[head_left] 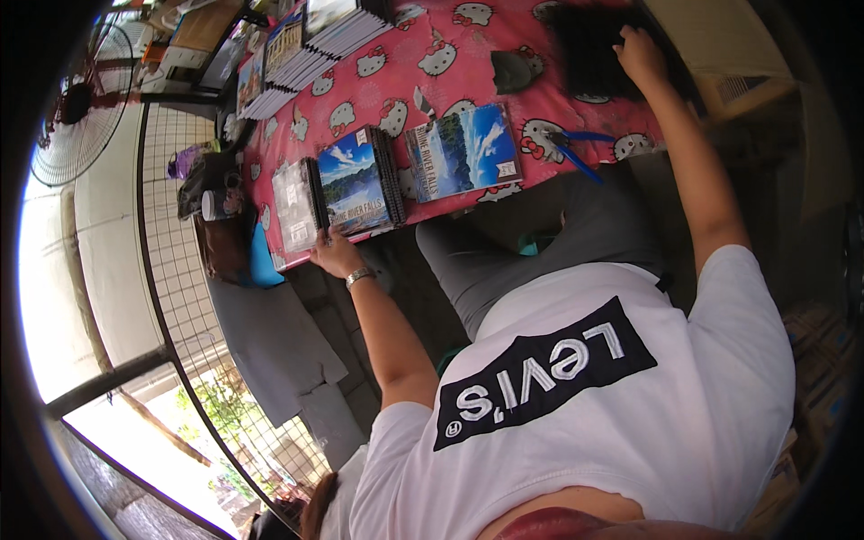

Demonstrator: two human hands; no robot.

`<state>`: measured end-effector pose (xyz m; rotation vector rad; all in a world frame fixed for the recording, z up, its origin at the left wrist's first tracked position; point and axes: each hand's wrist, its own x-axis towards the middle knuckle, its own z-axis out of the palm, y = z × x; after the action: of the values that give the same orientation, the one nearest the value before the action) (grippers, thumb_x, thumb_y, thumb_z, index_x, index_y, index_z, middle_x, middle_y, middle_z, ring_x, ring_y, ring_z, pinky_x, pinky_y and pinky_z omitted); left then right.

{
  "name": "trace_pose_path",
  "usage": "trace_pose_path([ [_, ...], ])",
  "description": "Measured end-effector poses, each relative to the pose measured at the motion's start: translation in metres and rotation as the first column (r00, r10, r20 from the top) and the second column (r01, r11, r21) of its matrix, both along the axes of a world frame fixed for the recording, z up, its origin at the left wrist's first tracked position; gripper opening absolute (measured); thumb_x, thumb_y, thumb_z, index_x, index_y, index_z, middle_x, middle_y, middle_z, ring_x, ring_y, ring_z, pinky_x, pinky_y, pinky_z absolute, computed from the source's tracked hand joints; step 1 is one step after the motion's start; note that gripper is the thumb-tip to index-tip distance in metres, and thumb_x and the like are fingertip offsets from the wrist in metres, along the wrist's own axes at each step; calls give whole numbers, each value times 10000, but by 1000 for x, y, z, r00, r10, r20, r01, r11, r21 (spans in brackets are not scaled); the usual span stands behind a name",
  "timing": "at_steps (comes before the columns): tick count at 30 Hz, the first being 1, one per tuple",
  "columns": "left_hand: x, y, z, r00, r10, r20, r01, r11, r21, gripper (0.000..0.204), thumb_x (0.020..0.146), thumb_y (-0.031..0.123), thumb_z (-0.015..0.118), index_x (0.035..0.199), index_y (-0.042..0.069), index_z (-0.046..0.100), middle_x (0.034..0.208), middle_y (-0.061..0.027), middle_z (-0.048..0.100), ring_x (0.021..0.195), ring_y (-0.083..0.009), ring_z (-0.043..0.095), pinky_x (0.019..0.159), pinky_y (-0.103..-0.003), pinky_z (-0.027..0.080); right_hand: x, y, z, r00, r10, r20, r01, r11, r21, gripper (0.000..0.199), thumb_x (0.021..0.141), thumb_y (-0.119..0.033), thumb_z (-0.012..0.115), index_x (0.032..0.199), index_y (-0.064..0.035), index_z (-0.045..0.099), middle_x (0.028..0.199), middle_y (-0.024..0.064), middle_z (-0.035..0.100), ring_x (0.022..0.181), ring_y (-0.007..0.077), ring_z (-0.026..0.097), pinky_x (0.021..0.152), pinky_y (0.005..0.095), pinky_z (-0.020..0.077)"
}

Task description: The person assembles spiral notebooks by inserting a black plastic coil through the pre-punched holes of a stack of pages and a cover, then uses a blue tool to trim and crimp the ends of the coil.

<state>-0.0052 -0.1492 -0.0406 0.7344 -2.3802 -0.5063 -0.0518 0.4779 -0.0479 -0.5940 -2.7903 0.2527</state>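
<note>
My left hand is at the near edge of the table, its bent fingers closed on the lower corner of a stack of spiral notebooks with a blue sky and waterfall cover. A second stack of notebooks, pale-faced with a dark coil edge, lies directly to its left. To the right, a flat cover sheet or booklet shows a similar waterfall picture. My right hand reaches over a dark pile at the far right, fingers apart; the pile's details are too dark to make out.
Blue-handled pliers lie near the table's front edge. A dark grey object rests on the pink patterned tablecloth. Rows of stacked books fill the far left. A fan and a wire-grid screen stand left.
</note>
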Motion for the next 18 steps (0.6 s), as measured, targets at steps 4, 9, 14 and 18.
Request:
trace_pose_path([
  [4,-33,77,19,860,-497,-114,434,831,-348,256,829,77,669,1083,65,695,1094,-166,626,1012,-332,578,840,-420,481,-22,20,-11,997,-29,-77,11,974,-227,339,860,-239,694,1138,-61,617,1090,200,633,1011,402,621,892,483,507],
  [9,-84,215,-5,309,-923,227,912,356,204,361,811,43,623,1168,87,651,1223,-158,605,1145,-367,555,981,-453,448,-27,6,1,996,80,-46,-82,996,-25,286,815,-215,733,1005,-16,656,1009,200,675,1003,403,640,863,466,504],
  [14,-97,226,-23,219,-787,576,939,330,94,458,735,167,718,1181,140,623,1213,-157,576,1184,-377,506,1011,-481,418,-25,26,3,979,28,-201,-13,997,77,195,862,-164,609,999,-44,676,993,199,681,955,345,649,853,443,499],
  [18,-105,239,-13,153,-774,614,939,307,152,494,719,151,717,1195,136,588,1201,-165,576,1179,-385,506,1013,-478,405,-28,33,10,747,278,-604,-285,955,88,299,823,-318,649,993,-79,708,932,171,706,896,292,673,915,403,494],
])
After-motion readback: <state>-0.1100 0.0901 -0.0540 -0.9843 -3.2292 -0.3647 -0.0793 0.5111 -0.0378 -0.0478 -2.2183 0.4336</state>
